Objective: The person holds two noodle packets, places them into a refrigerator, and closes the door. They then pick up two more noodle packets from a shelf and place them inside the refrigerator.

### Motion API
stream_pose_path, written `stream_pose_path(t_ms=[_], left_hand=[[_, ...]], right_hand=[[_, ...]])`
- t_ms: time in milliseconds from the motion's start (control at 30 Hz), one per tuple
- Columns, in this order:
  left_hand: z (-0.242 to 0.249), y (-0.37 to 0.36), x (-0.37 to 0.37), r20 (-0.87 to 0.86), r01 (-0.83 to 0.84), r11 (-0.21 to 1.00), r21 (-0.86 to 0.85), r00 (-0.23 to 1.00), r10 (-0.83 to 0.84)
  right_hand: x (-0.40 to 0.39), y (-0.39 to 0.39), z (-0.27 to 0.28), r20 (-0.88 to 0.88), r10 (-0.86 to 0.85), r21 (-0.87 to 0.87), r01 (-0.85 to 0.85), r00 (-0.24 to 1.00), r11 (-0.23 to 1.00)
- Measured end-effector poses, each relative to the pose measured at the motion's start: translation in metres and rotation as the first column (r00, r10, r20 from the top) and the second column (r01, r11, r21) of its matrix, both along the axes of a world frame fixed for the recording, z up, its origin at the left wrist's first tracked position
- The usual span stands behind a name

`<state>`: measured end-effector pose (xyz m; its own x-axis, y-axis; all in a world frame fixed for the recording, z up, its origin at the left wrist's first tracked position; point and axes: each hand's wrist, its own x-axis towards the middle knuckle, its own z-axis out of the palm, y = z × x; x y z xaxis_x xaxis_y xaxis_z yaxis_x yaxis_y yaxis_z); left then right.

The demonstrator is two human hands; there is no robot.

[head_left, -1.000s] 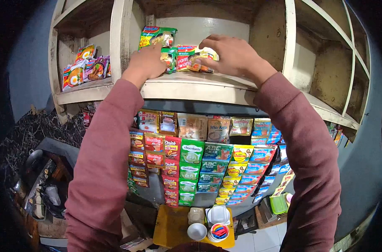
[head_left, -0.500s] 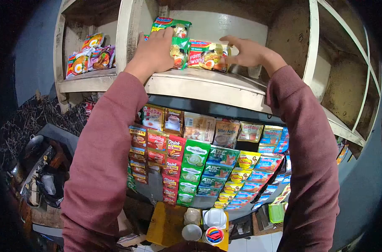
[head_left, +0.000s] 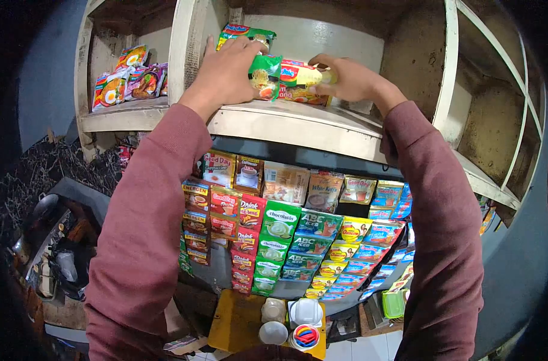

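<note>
tilted and shifted slightly right since the earlier frame, the red-and-yellow pack (head_left: pixel 298 77) faces us less squarely, so its placing looks unsettled. it sits on the shelf (head_left: pixel 298 125) beside the green pack (head_left: pixel 265 78). our right hand (head_left: pixel 359 79) pinches its right end; our left hand (head_left: pixel 224 73) covers the green pack's side, grip unclear to us. we read "mie"; below, sachets (head_left: pixel 280 224) say "chocolatos".

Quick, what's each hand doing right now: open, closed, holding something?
Left hand: partly curled, against the green packet; whether it grips cannot be told.
Right hand: closed on the right end of the red-and-yellow packet.
</note>
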<state>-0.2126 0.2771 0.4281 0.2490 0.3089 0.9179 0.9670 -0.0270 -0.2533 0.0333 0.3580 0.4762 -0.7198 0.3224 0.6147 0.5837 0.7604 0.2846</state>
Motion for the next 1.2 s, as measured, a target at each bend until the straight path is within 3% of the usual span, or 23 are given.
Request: stream_pose_path(t_ms=[67,267,333,400,600,667,733,833,933,1033,1067,1133,1200], left_hand=[[0.001,0.002,-0.003,-0.048,0.1,0.995,-0.014,0.994,-0.101],[0.005,-0.007,0.004,0.011,0.093,0.987,-0.128,0.996,-0.092],[0.005,-0.009,0.007,-0.002,0.102,0.993,-0.057,0.995,-0.102],[0.008,-0.013,0.01,0.055,0.044,0.973,-0.227,0.998,-0.033],[0.006,-0.006,0.002,-0.015,0.215,0.967,-0.138,0.976,-0.219],[0.005,-0.007,0.005,0.017,0.381,0.923,-0.053,0.925,-0.381],[0.009,-0.015,0.011,0.011,0.37,0.928,-0.041,0.929,-0.37],[0.01,-0.016,0.013,-0.063,0.491,0.844,0.214,0.869,-0.49],[0.013,-0.024,0.017,-0.055,0.615,0.746,0.255,0.78,-0.624],[0.011,-0.025,0.018,-0.151,0.708,0.636,0.307,0.696,-0.702],[0.008,-0.027,0.018,-0.179,0.746,0.582,0.323,0.652,-0.736],[0.0,-0.036,0.021,-0.219,0.773,0.537,0.339,0.619,-0.754],[-0.015,-0.052,0.026,-0.311,0.879,0.323,0.352,0.435,-0.845]], right_hand=[[-0.001,0.005,0.003,0.028,0.016,-0.003,-0.015,0.999,1.0],[0.009,0.0,0.0,-0.004,0.021,0.022,-0.021,1.0,1.0],[0.011,-0.004,-0.001,-0.028,0.005,0.019,-0.005,1.0,1.0],[0.016,-0.008,-0.002,-0.046,-0.028,-0.002,0.028,0.999,1.0],[0.03,-0.042,-0.002,-0.211,-0.009,-0.029,0.003,0.977,1.0],[0.039,-0.058,-0.003,-0.247,0.003,0.008,-0.001,0.969,1.0],[0.047,-0.081,-0.005,-0.379,0.102,0.064,-0.084,0.92,0.994],[0.057,-0.111,-0.011,-0.468,0.111,0.139,-0.051,0.877,0.989],[0.067,-0.133,-0.019,-0.52,0.159,0.206,-0.058,0.839,0.977],[0.082,-0.154,-0.033,-0.558,0.165,0.317,0.026,0.813,0.948],[0.087,-0.162,-0.041,-0.558,0.152,0.316,0.039,0.816,0.948],[0.094,-0.187,-0.061,-0.67,0.167,0.15,-0.089,0.723,0.985],[0.109,-0.207,-0.085,-0.706,0.18,0.112,-0.143,0.685,0.983]])
